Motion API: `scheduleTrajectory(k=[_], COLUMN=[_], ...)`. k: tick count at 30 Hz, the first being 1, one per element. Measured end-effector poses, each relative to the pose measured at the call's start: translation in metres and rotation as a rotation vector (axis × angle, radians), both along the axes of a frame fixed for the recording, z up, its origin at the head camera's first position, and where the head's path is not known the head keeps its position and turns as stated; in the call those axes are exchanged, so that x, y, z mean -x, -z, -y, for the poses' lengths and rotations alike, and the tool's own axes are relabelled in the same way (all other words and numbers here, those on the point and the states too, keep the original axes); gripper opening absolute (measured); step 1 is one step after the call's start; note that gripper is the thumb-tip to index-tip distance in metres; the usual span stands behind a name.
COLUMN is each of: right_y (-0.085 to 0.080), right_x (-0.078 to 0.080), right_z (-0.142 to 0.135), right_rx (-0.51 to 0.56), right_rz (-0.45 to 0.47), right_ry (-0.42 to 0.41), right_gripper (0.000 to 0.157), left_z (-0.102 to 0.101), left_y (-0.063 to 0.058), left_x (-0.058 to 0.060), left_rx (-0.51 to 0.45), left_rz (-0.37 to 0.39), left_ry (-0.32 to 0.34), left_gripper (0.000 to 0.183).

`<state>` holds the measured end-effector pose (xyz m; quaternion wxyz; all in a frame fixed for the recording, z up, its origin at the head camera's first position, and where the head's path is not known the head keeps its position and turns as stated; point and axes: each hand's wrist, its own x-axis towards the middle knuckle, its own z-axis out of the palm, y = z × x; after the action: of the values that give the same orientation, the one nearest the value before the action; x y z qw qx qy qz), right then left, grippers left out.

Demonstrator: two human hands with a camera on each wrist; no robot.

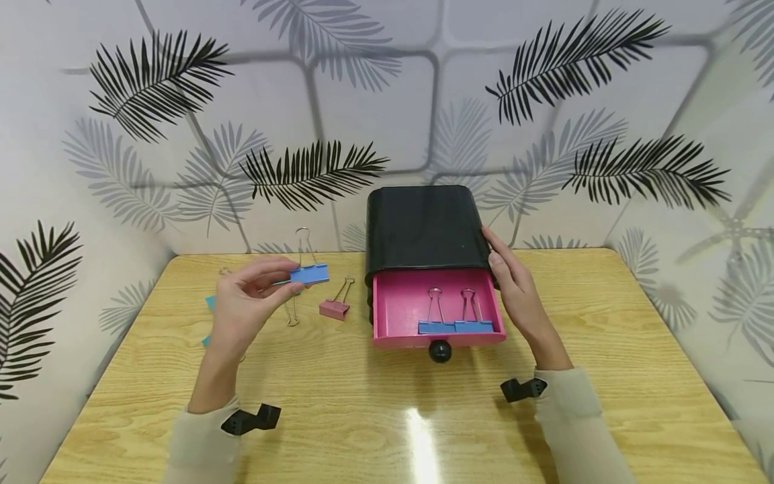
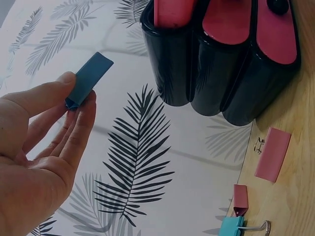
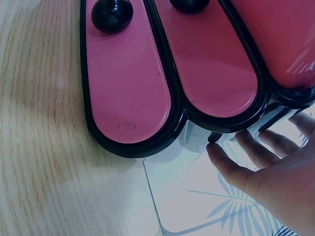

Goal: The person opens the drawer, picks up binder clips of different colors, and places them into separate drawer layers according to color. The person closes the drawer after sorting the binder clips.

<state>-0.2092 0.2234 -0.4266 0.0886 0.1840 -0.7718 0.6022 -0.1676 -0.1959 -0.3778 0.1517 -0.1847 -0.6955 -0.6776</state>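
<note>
My left hand (image 1: 244, 306) pinches a blue binder clip (image 1: 310, 274) between thumb and fingers, above the table and left of a black drawer unit (image 1: 423, 225). The left wrist view shows this clip (image 2: 91, 77) from another side. My right hand (image 1: 519, 289) touches the unit's right side; in the right wrist view its fingers (image 3: 231, 167) reach along the casing. The unit's pink top drawer (image 1: 396, 306) is pulled out. Inside, two blue binder clips (image 1: 437, 328) lie side by side at the front right, handles pointing back.
A pink binder clip (image 1: 334, 309) lies on the wooden table (image 1: 338, 403) left of the unit. Teal clips (image 1: 210, 304) are partly hidden behind my left hand. A smaller pink clip (image 2: 240, 197) shows in the left wrist view. A leaf-patterned wall covering (image 1: 375, 114) stands behind.
</note>
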Motion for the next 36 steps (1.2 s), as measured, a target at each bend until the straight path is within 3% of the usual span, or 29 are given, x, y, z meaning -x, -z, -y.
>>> scheduleTrajectory(k=[13, 36], right_y=[0.001, 0.000], right_x=[-0.001, -0.002], right_z=[0.000, 0.001], right_rx=[-0.002, -0.009], right_rz=[-0.001, -0.004], right_ry=[0.009, 0.022], right_gripper=[0.049, 0.049], left_z=[-0.013, -0.022], left_y=[0.001, 0.000], left_x=[-0.002, -0.006], left_rx=[0.047, 0.033], left_rz=[0.010, 0.006], left_ry=[0.001, 0.028], left_gripper=[0.029, 0.029])
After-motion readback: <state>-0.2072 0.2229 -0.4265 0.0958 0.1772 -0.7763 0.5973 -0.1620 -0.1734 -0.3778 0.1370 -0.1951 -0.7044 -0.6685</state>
